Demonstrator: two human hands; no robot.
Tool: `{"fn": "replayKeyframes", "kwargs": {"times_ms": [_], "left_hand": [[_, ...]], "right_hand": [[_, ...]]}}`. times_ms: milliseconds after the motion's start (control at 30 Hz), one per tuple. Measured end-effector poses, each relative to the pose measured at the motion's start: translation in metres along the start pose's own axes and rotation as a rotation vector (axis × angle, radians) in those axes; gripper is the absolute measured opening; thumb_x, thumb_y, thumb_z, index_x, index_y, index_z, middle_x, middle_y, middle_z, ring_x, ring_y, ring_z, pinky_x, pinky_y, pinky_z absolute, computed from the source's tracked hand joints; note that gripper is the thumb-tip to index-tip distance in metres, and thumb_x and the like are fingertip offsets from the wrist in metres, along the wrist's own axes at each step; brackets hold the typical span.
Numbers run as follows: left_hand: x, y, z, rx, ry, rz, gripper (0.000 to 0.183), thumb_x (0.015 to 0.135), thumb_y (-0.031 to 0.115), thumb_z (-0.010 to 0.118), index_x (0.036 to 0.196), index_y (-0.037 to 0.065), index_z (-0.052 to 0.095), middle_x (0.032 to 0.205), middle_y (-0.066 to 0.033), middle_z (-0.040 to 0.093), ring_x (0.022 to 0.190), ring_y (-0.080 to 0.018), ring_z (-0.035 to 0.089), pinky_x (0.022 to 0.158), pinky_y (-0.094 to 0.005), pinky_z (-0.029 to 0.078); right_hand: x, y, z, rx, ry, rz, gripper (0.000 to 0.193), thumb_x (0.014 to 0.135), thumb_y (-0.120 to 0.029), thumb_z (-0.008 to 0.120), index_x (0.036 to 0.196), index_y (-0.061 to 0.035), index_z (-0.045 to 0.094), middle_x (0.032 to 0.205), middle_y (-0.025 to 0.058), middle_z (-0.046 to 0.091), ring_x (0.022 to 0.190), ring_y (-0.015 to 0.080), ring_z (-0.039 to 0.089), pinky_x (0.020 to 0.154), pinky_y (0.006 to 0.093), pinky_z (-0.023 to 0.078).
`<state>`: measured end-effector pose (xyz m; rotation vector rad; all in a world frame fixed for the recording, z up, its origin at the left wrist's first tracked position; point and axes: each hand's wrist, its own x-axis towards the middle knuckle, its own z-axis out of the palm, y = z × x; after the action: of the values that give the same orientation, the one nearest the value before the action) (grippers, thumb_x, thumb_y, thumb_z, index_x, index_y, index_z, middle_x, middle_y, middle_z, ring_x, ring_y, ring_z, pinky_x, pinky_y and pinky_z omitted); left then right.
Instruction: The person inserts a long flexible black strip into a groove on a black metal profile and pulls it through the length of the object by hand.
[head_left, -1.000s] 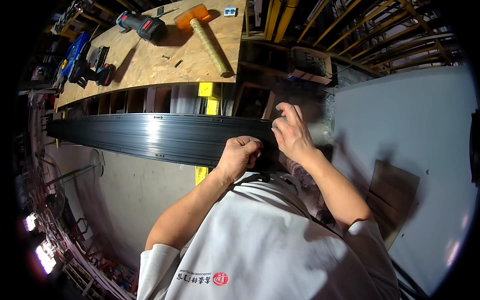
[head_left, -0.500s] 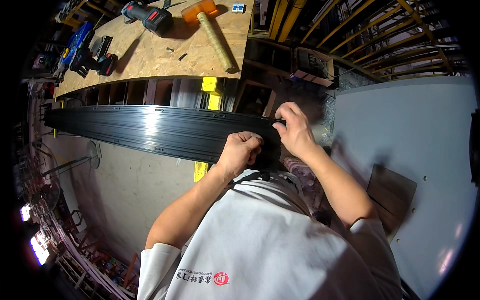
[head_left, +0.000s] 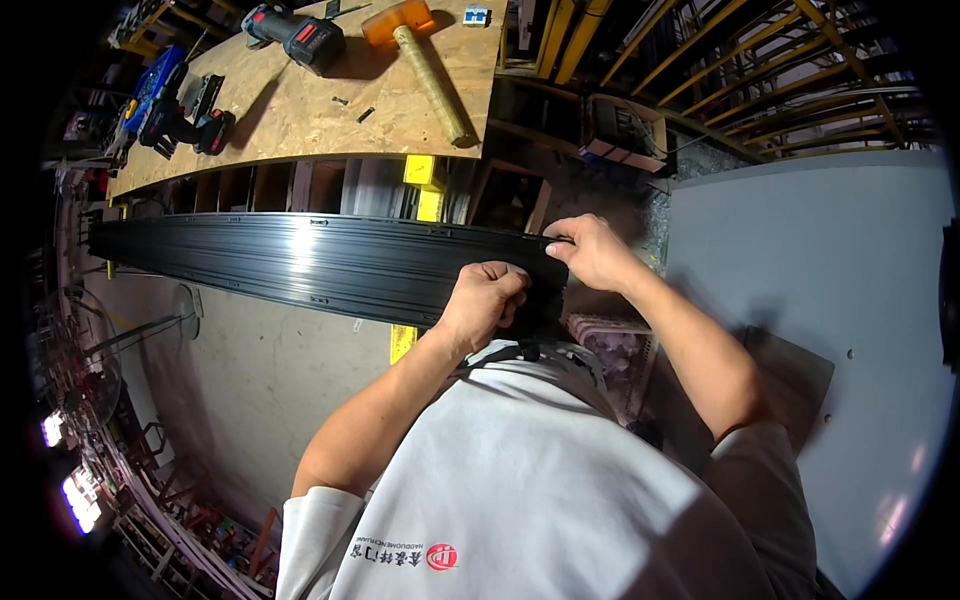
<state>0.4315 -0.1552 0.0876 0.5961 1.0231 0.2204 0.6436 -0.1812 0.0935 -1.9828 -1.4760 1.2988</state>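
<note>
Long dark metal profiles (head_left: 250,255) lie side by side in front of me, stretching from the far left to my hands, with small slots along their edges. My left hand (head_left: 487,298) is closed in a fist over their near right part; whatever its fingers hold is hidden. At the far corner of the right end, my right hand (head_left: 590,250) pinches the profile's edge between thumb and fingers. Whether a small part sits in that pinch I cannot make out.
Beyond the profiles, a chipboard bench (head_left: 290,110) carries a mallet (head_left: 430,75), a cordless power tool (head_left: 295,38) and a drill (head_left: 190,125). A yellow support (head_left: 403,343) stands under the profiles. To the right is a grey panel (head_left: 810,250); a box (head_left: 625,135) sits behind.
My right hand has shifted slightly down and its fingers have closed onto the profile's end corner. My right elbow has swung outward. The left hand has barely moved.
</note>
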Motion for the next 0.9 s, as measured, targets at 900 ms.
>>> {"fn": "replayKeyframes", "kwargs": {"times_ms": [900], "left_hand": [[-0.033, 0.014, -0.044, -0.048, -0.002, -0.028, 0.008, 0.094, 0.007, 0.062, 0.089, 0.001, 0.065, 0.07, -0.0041, 0.056, 0.054, -0.0095, 0.046, 0.045, -0.0225, 0.035]], "right_hand": [[-0.023, -0.026, 0.1, 0.265, 0.88, 0.474, 0.052, 0.082, -0.035, 0.081, 0.104, 0.0032, 0.054, 0.081, 0.0213, 0.064, 0.078, 0.0405, 0.063, 0.074, 0.0477, 0.05]]}}
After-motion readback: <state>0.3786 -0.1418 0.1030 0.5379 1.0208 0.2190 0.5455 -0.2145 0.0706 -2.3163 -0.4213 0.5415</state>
